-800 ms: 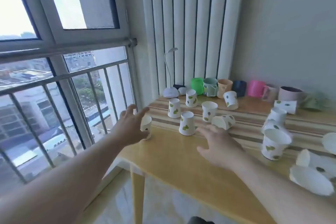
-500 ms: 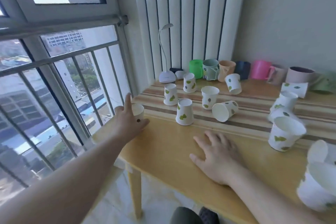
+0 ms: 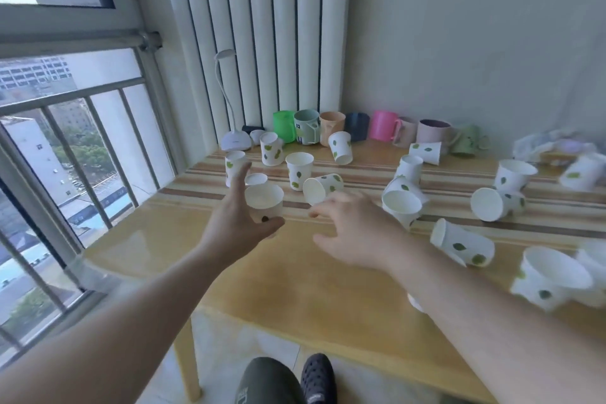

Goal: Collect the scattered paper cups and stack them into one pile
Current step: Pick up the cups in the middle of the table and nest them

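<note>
My left hand (image 3: 234, 226) grips a white paper cup (image 3: 264, 202) with a dark leaf print, held upright above the wooden table (image 3: 295, 275). My right hand (image 3: 352, 231) hovers just to its right, fingers spread and holding nothing. Several leaf-printed paper cups lie scattered: an upside-down cup (image 3: 256, 179) behind the held one, an upright cup (image 3: 299, 170), a tipped cup (image 3: 323, 187), a tilted cup (image 3: 403, 207), and a cup on its side (image 3: 462, 244) by my right forearm.
A row of coloured plastic mugs (image 3: 331, 128) lines the back wall beside a white desk lamp (image 3: 234, 138). A window with metal bars (image 3: 98, 141) runs along the left. More paper cups (image 3: 554, 275) crowd the table's right side. My knee and shoe show below.
My left hand lifted the cup from the table's left edge and carried it right, toward the middle. My right hand rose off the table and moved toward the cup.
</note>
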Demonstrator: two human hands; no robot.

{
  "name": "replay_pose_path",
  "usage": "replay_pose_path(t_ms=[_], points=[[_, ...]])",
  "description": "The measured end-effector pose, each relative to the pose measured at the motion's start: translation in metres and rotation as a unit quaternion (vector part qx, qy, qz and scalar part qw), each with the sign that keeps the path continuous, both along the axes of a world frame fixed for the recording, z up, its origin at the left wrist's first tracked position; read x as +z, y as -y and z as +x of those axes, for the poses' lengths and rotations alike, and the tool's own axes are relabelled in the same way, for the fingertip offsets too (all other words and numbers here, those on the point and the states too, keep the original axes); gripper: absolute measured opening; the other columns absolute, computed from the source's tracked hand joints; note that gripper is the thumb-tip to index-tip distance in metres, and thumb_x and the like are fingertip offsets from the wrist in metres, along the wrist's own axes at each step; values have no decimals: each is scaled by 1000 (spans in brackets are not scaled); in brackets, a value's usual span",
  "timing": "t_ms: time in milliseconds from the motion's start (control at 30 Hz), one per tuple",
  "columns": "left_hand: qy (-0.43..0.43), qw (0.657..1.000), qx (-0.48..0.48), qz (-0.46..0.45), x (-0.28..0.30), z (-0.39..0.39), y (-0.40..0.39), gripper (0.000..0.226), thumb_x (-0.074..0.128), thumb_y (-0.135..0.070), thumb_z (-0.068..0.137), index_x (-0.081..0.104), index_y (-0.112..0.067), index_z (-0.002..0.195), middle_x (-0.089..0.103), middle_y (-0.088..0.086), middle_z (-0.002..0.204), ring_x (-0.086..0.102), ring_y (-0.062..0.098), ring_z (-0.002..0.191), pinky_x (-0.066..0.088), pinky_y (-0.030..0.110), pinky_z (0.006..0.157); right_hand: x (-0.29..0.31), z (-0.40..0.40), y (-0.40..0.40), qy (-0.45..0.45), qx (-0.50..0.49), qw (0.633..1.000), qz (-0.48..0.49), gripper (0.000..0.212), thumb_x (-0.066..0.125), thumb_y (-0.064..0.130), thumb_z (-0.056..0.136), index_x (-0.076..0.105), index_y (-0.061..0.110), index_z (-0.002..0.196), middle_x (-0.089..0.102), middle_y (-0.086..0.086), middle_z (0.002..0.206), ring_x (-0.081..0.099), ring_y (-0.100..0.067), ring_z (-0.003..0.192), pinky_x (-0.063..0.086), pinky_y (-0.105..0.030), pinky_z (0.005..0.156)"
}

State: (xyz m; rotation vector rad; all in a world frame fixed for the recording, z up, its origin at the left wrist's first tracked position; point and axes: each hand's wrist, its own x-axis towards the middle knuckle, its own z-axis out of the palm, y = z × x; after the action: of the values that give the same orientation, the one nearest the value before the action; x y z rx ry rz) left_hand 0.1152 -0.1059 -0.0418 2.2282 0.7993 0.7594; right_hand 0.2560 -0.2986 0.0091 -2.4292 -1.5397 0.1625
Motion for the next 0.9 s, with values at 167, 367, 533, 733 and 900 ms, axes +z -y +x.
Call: replay_pose_path(t_ms=[167, 367, 533, 733, 900], points=[[-15, 995, -96, -13, -17, 54, 76, 125, 93, -35, 81, 3, -51, 166, 60, -8, 131, 62, 21, 108, 49, 33, 92, 14, 37, 92, 10, -93, 993, 78, 61, 64, 60, 94, 51, 42, 150, 50, 13, 151, 39, -20, 145, 42, -41, 111], [-6, 993, -92, -73, -37, 95, 134, 118, 92, -29, 78, 14, -41, 166, 69, -1, 90, 66, 15, 85, 52, 32, 76, -42, 46, 158, -149, -149, 967, 140, 114, 81, 73, 70, 13, 60, 161, 33, 16, 161, 34, -12, 150, 40, -47, 119], [-6, 993, -62, -97, -49, 103, 137, 73, 95, -37, 73, 53, -32, 132, 64, -24, 107, 65, 15, 108, 48, 30, 84, -80, 43, 159, -201, -181, 947, 176, 118, 87, 53, 73, 3, 69, 155, 42, 16, 150, 43, -12, 137, 44, -39, 111], [-7, 988, -89, -124, -51, 98, 129, 67, 101, -37, 68, 58, -39, 120, 69, -25, 108, 62, -7, 103, 49, 21, 78, -96, 46, 147, -197, -192, 935, 224, 87, 87, 40, 81, 32, 49, 148, 56, 23, 119, 56, -7, 107, 43, -16, 79], [-6, 987, -98, -128, -54, 99, 126, 65, 99, -42, 67, 62, -40, 120, 73, -22, 108, 65, -5, 102, 53, 25, 82, -46, 65, 123, -206, -202, 896, 336, 79, 90, 42, 76, 42, 47, 139, 68, 15, 109, 67, -13, 92, 55, -32, 79]])
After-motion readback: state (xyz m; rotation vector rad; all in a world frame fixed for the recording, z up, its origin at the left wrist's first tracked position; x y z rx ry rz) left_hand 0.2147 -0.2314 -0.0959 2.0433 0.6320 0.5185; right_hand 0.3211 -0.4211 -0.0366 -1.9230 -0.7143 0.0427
